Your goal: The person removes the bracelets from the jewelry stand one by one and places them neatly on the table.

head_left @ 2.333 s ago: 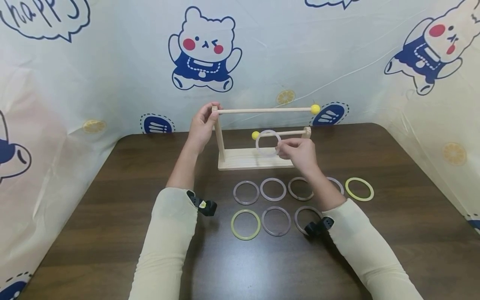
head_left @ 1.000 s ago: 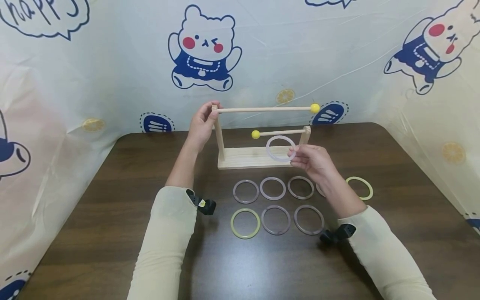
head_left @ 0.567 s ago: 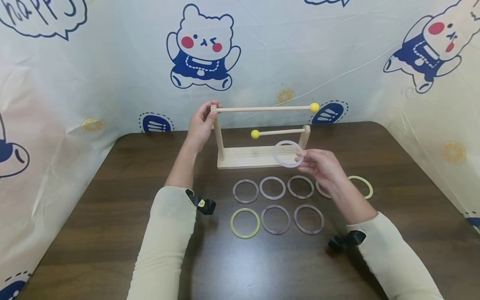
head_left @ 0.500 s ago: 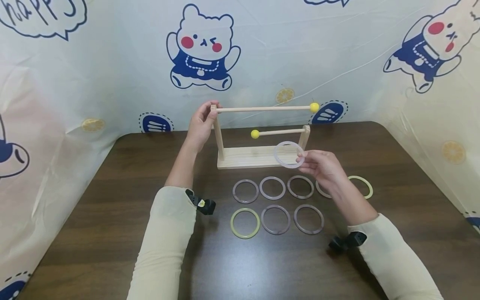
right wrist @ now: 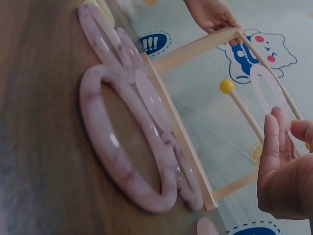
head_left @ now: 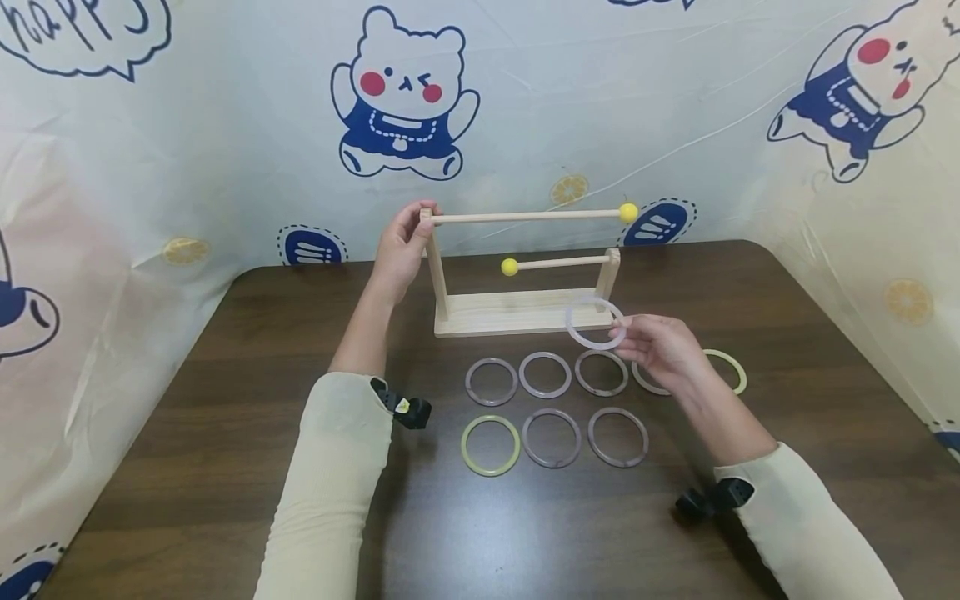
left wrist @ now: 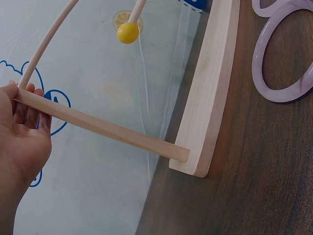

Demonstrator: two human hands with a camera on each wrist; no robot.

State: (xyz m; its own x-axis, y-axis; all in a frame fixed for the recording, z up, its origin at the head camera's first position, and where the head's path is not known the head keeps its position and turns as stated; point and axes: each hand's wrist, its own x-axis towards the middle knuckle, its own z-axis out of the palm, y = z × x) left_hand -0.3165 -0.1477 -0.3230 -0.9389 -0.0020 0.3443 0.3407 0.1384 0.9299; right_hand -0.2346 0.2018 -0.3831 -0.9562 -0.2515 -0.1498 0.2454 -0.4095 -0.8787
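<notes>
My left hand (head_left: 400,254) grips the top of the left post of a wooden bangle stand (head_left: 517,312). In the left wrist view its fingers reach behind that post (left wrist: 102,126), where the upper rod joins. A pale lilac bangle (head_left: 569,325) is pinched between the thumb and fingers of my right hand (head_left: 663,350). It hangs in the air, tilted, before the right front corner of the stand's base. Both rods, the long upper one (head_left: 525,217) and short lower one (head_left: 562,262), end in yellow balls and carry no bangle.
Flat on the dark table (head_left: 225,467) lie two rows of bangles, mostly mottled purple, such as the front one (head_left: 553,466). A yellow-green bangle (head_left: 491,473) is at front left; another (head_left: 744,379) at far right is partly behind my right hand. A printed curtain (head_left: 540,108) hangs behind.
With the lilac bangle, my right hand has moved right and nearer to me, away from the lower rod's yellow ball. The left hand keeps its place on the post.
</notes>
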